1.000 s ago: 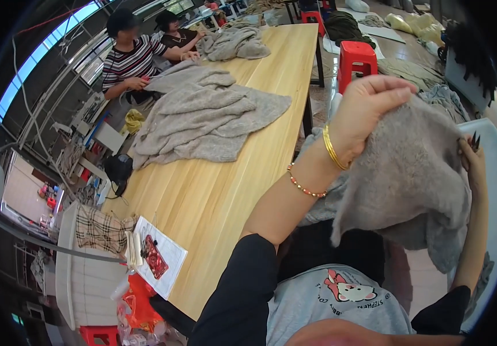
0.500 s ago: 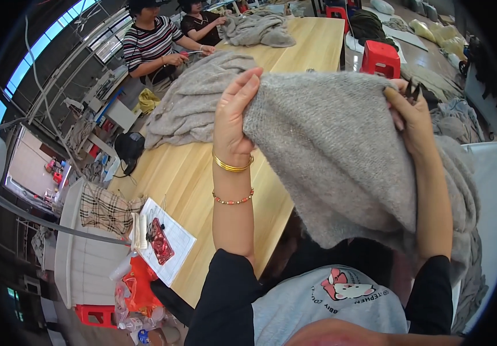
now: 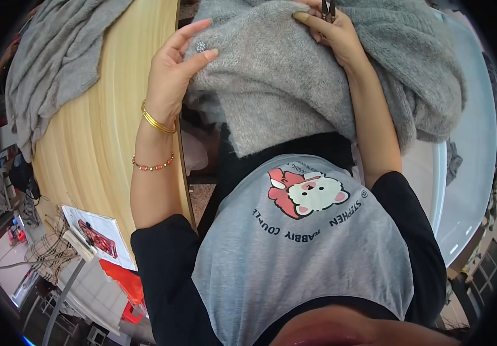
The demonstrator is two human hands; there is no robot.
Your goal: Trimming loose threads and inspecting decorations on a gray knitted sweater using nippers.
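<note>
A fuzzy grey knit garment point(image 3: 271, 63) hangs between my two hands and drapes toward my lap. My left hand point(image 3: 170, 72) has its left edge, the thumb lying on top and the index finger stretched apart from it. A small sparkly round piece point(image 3: 201, 46) shows between them; whether it is a ring or a button I cannot tell. My right hand point(image 3: 337, 37) pinches the upper right edge under its thumb. Dark pointed blades, like thread snips point(image 3: 328, 8), stick up from that same hand; their handles are hidden.
More grey knit point(image 3: 415, 75) is heaped at my right, beside a pale blue bin-like surface point(image 3: 470, 155). Another grey knit pile point(image 3: 58, 69) lies on the wooden table point(image 3: 110, 132) to my left. A red patterned phone-like object point(image 3: 98, 237) rests on white paper point(image 3: 123, 248).
My view has tilted down toward my lap. The spread knit has been lowered and now sags in folds; my left hand's index finger and thumb have spread apart.
</note>
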